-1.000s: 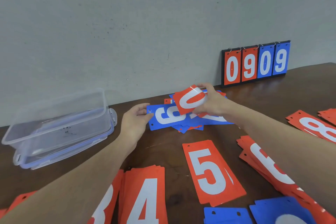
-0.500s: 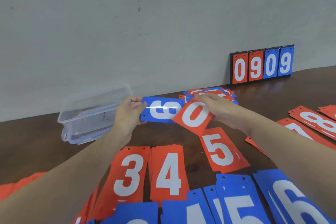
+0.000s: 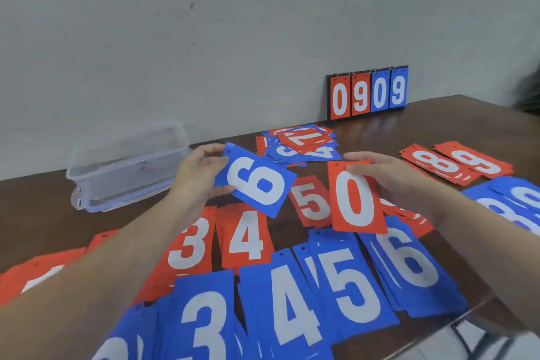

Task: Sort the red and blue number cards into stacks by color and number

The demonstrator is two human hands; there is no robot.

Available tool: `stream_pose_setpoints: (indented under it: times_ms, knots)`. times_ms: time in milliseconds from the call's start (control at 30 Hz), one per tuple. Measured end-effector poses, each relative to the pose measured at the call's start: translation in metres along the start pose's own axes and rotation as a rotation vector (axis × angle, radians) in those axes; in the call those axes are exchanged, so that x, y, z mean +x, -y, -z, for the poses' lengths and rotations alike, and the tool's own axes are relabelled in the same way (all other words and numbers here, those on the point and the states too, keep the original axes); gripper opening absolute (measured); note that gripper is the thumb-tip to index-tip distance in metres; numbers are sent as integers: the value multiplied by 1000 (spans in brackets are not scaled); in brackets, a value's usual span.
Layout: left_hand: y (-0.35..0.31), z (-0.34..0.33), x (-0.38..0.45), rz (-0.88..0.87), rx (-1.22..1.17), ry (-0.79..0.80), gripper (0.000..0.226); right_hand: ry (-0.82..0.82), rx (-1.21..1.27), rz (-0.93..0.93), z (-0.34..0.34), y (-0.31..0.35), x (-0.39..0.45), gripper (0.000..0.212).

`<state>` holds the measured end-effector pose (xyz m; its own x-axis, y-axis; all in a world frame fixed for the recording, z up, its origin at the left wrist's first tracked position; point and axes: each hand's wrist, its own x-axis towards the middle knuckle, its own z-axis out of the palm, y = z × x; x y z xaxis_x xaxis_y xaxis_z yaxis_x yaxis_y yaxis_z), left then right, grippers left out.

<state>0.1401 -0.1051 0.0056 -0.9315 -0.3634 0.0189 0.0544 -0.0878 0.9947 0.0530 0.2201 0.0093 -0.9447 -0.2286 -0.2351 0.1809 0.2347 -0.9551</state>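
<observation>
Bottom of frame: sorted blue stacks (image 3: 344,280) | centre: left hand (image 3: 198,178) pinches blue 6 card (image 3: 257,181) by its edge; right hand (image 3: 391,181) pinches red 0 card (image 3: 355,199) | cards look thin, stiff, light, slick; take them by an edge | far centre: unsorted pile (image 3: 301,143)

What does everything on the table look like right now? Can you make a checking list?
Surface: brown wooden table.
Job's things: blue 6 card in left hand; red 0 card in right hand; sorted red and blue stacks in rows; unsorted pile behind.
Clutter: clear plastic box, upside down on its lid.
Hands: both fingers pinch a card.
Cables: nothing seen.
Surroundings: grey wall; scoreboard showing 0909.
</observation>
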Motion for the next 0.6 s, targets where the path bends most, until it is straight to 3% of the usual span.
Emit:
stream_pose_setpoints:
  times_ms: [267, 367, 600]
  knots:
    - [17, -102, -27, 134, 105, 288, 27, -243, 120, -56, 81, -34, -53, 41]
    - [27, -141, -39, 162, 166, 365, 28, -277, 143, -71, 105, -41, -72, 30]
    - [57, -202, -48, 102, 419, 436, 18, -316, 169, -38, 143, -64, -86, 31]
